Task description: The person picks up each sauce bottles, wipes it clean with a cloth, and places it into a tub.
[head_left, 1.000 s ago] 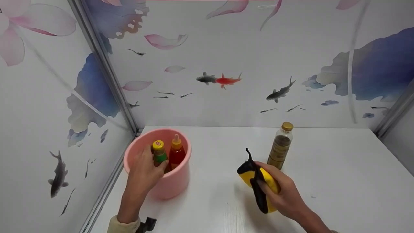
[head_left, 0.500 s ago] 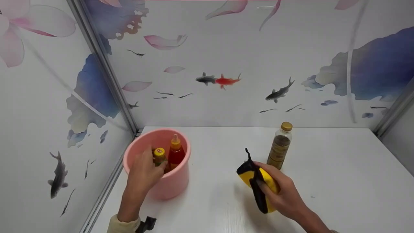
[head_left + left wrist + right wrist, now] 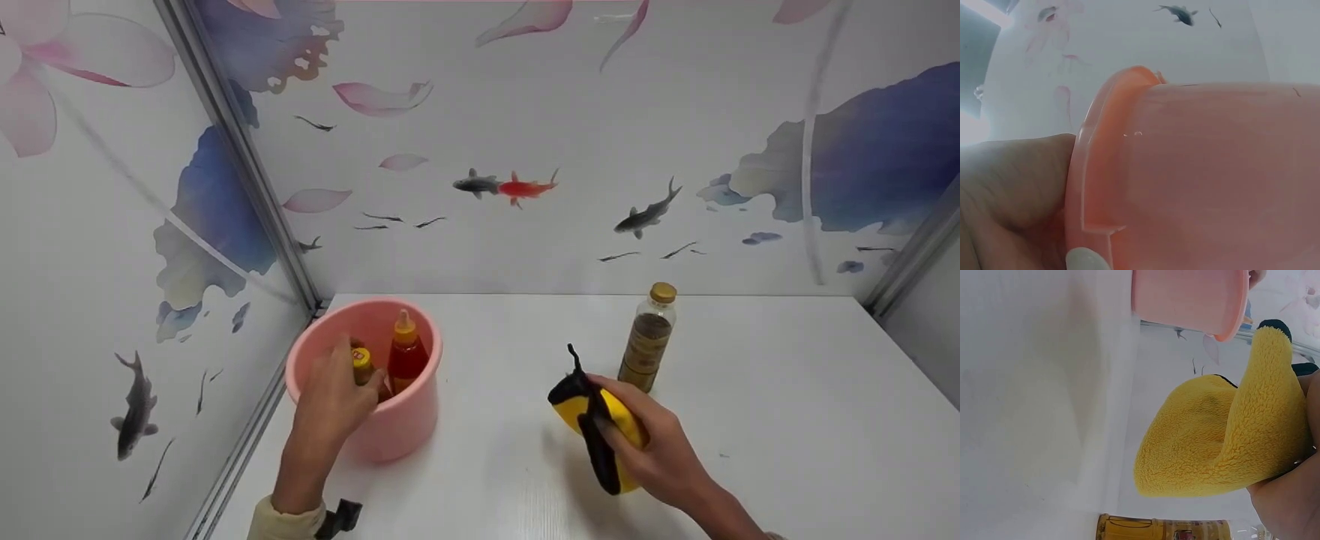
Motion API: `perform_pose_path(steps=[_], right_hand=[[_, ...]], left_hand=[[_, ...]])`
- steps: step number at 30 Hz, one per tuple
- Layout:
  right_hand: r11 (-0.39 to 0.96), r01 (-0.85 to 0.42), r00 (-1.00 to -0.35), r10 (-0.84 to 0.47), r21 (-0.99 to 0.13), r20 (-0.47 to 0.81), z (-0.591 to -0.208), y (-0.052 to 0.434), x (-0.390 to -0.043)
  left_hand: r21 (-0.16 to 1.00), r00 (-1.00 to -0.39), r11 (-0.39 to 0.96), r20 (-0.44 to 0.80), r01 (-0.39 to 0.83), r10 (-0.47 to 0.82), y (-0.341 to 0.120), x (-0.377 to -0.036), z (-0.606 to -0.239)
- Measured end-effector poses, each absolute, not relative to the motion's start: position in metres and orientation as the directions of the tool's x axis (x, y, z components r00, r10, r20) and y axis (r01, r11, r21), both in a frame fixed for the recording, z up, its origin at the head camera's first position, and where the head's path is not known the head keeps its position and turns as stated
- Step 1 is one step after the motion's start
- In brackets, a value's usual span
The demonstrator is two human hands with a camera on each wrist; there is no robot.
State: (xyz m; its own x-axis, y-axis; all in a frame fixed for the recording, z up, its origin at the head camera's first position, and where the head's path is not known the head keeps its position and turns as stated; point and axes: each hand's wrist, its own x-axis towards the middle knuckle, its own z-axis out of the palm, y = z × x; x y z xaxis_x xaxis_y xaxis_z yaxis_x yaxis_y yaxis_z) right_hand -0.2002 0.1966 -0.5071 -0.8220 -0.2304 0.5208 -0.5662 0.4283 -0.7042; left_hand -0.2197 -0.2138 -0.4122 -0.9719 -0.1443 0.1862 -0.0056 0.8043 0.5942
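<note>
- Two hands work low in the head view: the left hand [image 3: 328, 405] at lower left, the right hand [image 3: 654, 450] at lower centre-right.
- Left hand reaches over the near rim of the pink bucket [image 3: 405, 427], its fingers curled round the small bottle with a yellow cap [image 3: 361, 365] inside; only the cap and a bit of the neck show above the fingers.
- In the left wrist view the palm [image 3: 1013, 191] lies against the bucket's outer rim [image 3: 1086, 185], touching it.
- A red squeeze bottle [image 3: 407, 356] with an orange nozzle stands upright in the bucket just right of the held bottle; whether the two touch I cannot tell.
- The bucket sits at the left of the white surface [image 3: 787, 390], near the left wall panel and its metal edge strip, with little room on that side.
- Right hand grasps a yellow and black plush cloth [image 3: 592, 420], fingers wrapped over its top; in the right wrist view the yellow fleece [image 3: 1213, 439] bulges out of the grip just above the surface.
- A clear bottle with a gold cap [image 3: 648, 337] stands upright just behind the right hand, near it but apart.
- Between bucket and cloth runs a bare strip of surface; to the right of the gold-capped bottle the surface lies open up to the back and right walls.
</note>
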Motion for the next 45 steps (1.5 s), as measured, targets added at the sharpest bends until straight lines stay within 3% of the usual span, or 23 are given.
perform_pose_path(steps=[8, 15, 19, 25, 28, 32, 36, 45], right_hand=[[0.440, -0.552, -0.831, -0.225, -0.708, 0.508, -0.507, 0.198, -0.201], [0.443, -0.546, -0.834, -0.215, -0.711, 0.507, -0.506, 0.198, -0.201], [0.442, -0.548, -0.832, -0.208, -0.710, 0.514, -0.506, 0.198, -0.201], [0.450, -0.543, -0.834, -0.185, -0.709, 0.520, -0.505, 0.198, -0.201], [0.452, -0.537, -0.836, -0.169, -0.712, 0.523, -0.504, 0.198, -0.200], [0.459, -0.546, -0.825, -0.149, -0.701, 0.544, -0.502, 0.201, -0.200], [0.465, -0.559, -0.811, -0.132, -0.687, 0.571, -0.501, 0.204, -0.201], [0.484, -0.558, -0.795, -0.080, -0.674, 0.601, -0.496, 0.216, -0.203]], left_hand=[[0.560, -0.957, 0.828, 0.238, -0.005, -0.167, -0.211, -0.218, -0.410], [0.484, -0.889, 0.873, 0.421, 0.051, -0.181, -0.201, -0.216, -0.405], [0.465, -0.814, 0.871, 0.560, 0.156, -0.153, -0.190, -0.216, -0.404], [0.369, -0.615, 0.841, 0.787, 0.396, -0.056, -0.168, -0.215, -0.407], [0.330, -0.534, 0.805, 0.845, 0.492, -0.020, -0.155, -0.215, -0.410], [0.306, -0.479, 0.749, 0.878, 0.588, 0.017, -0.138, -0.219, -0.414], [0.295, -0.469, 0.719, 0.882, 0.629, 0.048, -0.121, -0.224, -0.420], [0.344, -0.557, 0.674, 0.822, 0.654, 0.120, -0.082, -0.236, -0.439]])
